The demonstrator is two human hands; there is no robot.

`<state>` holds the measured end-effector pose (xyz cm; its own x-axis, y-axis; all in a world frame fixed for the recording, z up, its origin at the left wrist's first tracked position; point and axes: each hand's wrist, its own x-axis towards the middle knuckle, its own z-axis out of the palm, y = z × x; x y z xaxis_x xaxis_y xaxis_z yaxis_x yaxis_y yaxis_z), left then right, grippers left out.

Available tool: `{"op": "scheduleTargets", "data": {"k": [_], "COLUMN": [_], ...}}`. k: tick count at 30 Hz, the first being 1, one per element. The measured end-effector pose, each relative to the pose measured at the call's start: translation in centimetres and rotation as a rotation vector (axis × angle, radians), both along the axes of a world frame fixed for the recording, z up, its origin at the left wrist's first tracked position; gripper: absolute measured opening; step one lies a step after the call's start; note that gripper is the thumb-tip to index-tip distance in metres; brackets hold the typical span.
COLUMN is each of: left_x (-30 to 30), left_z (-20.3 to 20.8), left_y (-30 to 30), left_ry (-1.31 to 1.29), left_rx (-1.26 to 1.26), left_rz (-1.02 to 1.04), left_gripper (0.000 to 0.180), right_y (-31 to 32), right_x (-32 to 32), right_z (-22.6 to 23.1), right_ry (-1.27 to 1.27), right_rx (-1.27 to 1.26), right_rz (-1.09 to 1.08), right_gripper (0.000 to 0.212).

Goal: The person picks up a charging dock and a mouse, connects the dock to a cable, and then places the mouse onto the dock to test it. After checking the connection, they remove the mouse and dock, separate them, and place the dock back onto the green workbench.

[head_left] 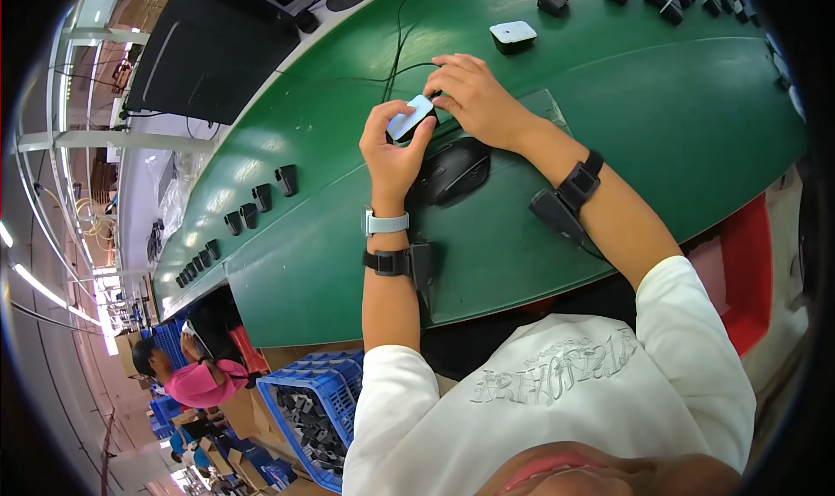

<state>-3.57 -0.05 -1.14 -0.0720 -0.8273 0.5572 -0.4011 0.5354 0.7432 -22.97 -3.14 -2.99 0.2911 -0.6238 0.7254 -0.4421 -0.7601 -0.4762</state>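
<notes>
Head view: small black part with pale blue-white film face [410, 119] held just above green conveyor belt [661, 130], near its middle, directly behind black computer mouse [454, 169] lying on belt. Long axis of part tilted, running from lower left to upper right; film face turned up toward camera. Left hand [393, 152] closed round part, thumb along near edge, fingers wrapped under. Right hand [474, 96] pinched shut on part's upper right corner, fingertips at film edge. Judged step: film or label being worked at that corner; next move appears to call for a steady left grip and a fine pull along the long axis. Black cable [396, 56] running from hands toward belt's far edge. Similar white-topped part [512, 35] well apart, farther back. Row of small black parts [252, 204] on belt to left. Blue crate [317, 409] of black pieces below belt edge.
</notes>
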Motion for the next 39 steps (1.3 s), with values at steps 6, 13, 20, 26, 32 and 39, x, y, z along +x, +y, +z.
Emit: {"op": "scheduleTargets", "data": {"k": [6,13,20,26,32,39], "left_x": [0.3,0.2,0.7,1.9,4.4,20.3], "left_z": [-0.3,-0.6,-0.4,1.6,3.1,-1.2], "left_y": [-0.2,-0.2,-0.4,0.2,0.0,-2.1], "left_ry": [0.057,0.14,0.047,0.013,-0.152,-0.894], "left_rx": [0.004,0.064,0.024,0.137,0.102,0.354], "left_rz": [-0.038,-0.048,-0.051,-0.281,0.013,0.845], "left_gripper": [0.032,0.032,0.031,0.05,0.034,0.074], "right_y": [0.1,0.0,0.3,0.8,0.8,0.4], "right_x": [0.0,-0.1,-0.3,-0.5,-0.4,1.0], "right_z": [0.0,0.3,0.1,1.1,0.6,0.4], "right_ry": [0.032,0.016,0.006,-0.173,-0.375,-0.036], "right_rx": [0.041,0.133,0.036,0.509,0.605,0.538], "right_rz": [0.013,0.095,0.063,0.191,0.256,0.254], "right_gripper": [0.015,0.016,0.018,0.02,0.024,0.029]}}
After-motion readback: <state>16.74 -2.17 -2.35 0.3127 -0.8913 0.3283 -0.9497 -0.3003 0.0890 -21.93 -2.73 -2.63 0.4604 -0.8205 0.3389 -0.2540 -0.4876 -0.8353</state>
